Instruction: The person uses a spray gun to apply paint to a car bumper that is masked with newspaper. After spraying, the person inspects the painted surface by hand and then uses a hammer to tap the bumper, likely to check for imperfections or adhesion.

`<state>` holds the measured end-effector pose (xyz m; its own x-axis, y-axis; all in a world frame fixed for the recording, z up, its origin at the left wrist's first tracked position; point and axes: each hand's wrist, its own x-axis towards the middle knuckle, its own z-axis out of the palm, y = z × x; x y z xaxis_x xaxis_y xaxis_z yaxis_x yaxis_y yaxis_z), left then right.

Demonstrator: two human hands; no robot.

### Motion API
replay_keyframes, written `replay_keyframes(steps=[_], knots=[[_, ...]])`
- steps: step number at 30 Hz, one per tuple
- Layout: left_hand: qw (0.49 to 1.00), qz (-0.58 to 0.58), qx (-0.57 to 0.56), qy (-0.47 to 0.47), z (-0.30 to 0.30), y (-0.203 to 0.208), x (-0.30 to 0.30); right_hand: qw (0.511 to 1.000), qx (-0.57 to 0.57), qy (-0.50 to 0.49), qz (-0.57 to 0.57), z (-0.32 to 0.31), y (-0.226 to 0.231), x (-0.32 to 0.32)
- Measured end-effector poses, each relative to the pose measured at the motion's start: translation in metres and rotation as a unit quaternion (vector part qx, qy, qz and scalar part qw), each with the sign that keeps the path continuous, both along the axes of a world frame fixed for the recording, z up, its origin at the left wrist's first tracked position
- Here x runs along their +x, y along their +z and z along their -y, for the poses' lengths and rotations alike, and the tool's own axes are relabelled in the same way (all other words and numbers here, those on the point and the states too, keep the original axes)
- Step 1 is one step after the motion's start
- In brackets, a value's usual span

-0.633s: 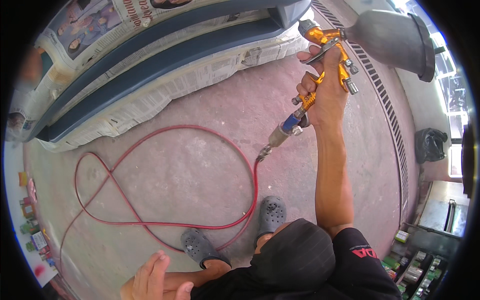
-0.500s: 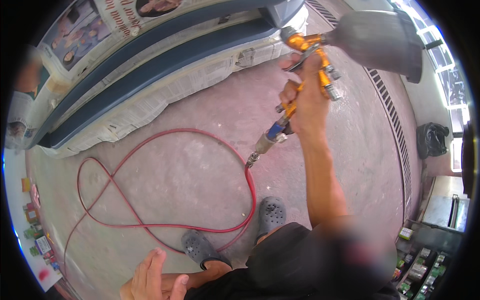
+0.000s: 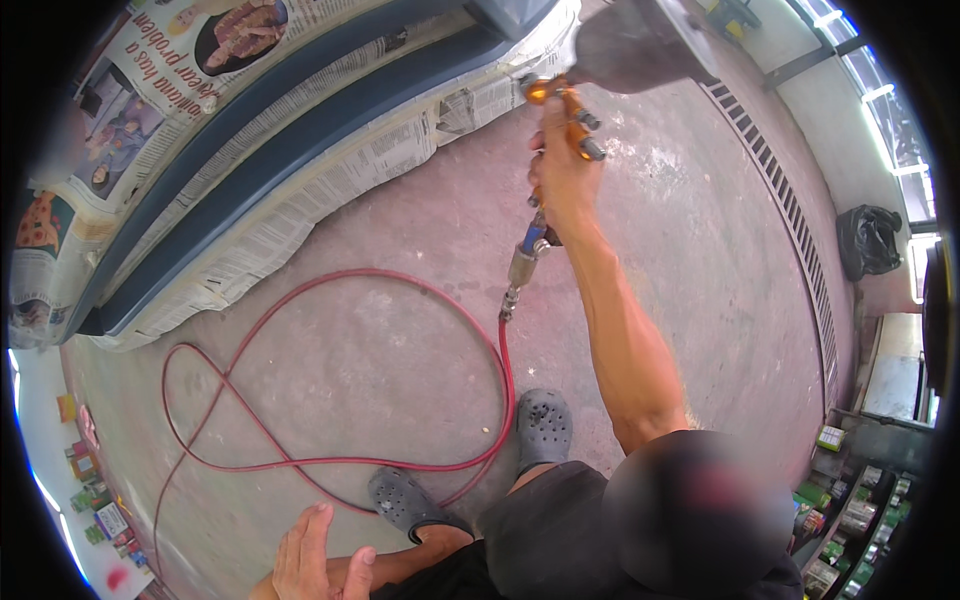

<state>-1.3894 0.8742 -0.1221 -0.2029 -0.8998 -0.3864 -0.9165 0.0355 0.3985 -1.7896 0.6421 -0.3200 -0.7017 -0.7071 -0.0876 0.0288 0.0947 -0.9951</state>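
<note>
My right hand (image 3: 568, 180) is wrapped round the grip of an orange-gold paint spray gun (image 3: 580, 130), held out at arm's length. A large grey cup (image 3: 640, 45) sits on the gun's top, tilted to the right. Below the grip hangs a blue and metal fitting (image 3: 528, 248), joined to a red air hose (image 3: 505, 370). The gun's nose points toward a dark grey-blue car bumper (image 3: 330, 150) framed by newspaper (image 3: 290, 225); the two are apart. Whether a finger presses the trigger is hidden. My left hand (image 3: 308, 560) is low by my leg, empty, fingers stretched out.
Loops of the hose lie on the concrete floor (image 3: 400, 360) before my grey clogs (image 3: 545, 430). A drain grate (image 3: 790, 210) runs along the right. Beyond it sits a black plastic bag (image 3: 868, 240). Shelves with several cans (image 3: 855, 515) stand lower right; small boxes (image 3: 110, 520) are at far left.
My right hand has swung left and a little farther away with the spray gun, drawing the hose end along. The view has shifted slightly. My left hand stays nearly where it was.
</note>
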Motion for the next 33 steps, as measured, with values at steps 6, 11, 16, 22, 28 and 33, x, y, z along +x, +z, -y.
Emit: replay_keyframes(steps=[6, 11, 16, 22, 28, 33], knots=[[1.0, 0.031, -0.005, 0.002, -0.009, -0.007, 0.008, 0.994, -0.088, -0.051, 0.045, -0.015, 0.011, -0.01], [1.0, 0.018, -0.02, -0.011, -0.009, -0.009, 0.012, 0.989, -0.122, 0.041, 0.07, -0.023, 0.054, 0.019], [0.998, -0.012, -0.034, -0.047, -0.006, 0.0, 0.008, 0.976, -0.083, 0.196, 0.047, -0.03, 0.098, 0.095], [0.992, -0.07, -0.072, -0.073, -0.014, 0.007, 0.009, 0.928, -0.104, 0.351, 0.063, -0.034, 0.107, 0.194], [0.992, -0.08, -0.076, -0.058, -0.02, 0.012, 0.013, 0.901, -0.076, 0.418, 0.085, -0.034, 0.123, 0.21], [0.995, -0.056, -0.049, -0.065, -0.012, 0.01, 0.016, 0.96, 0.028, 0.28, 0.004, -0.028, 0.13, 0.126]])
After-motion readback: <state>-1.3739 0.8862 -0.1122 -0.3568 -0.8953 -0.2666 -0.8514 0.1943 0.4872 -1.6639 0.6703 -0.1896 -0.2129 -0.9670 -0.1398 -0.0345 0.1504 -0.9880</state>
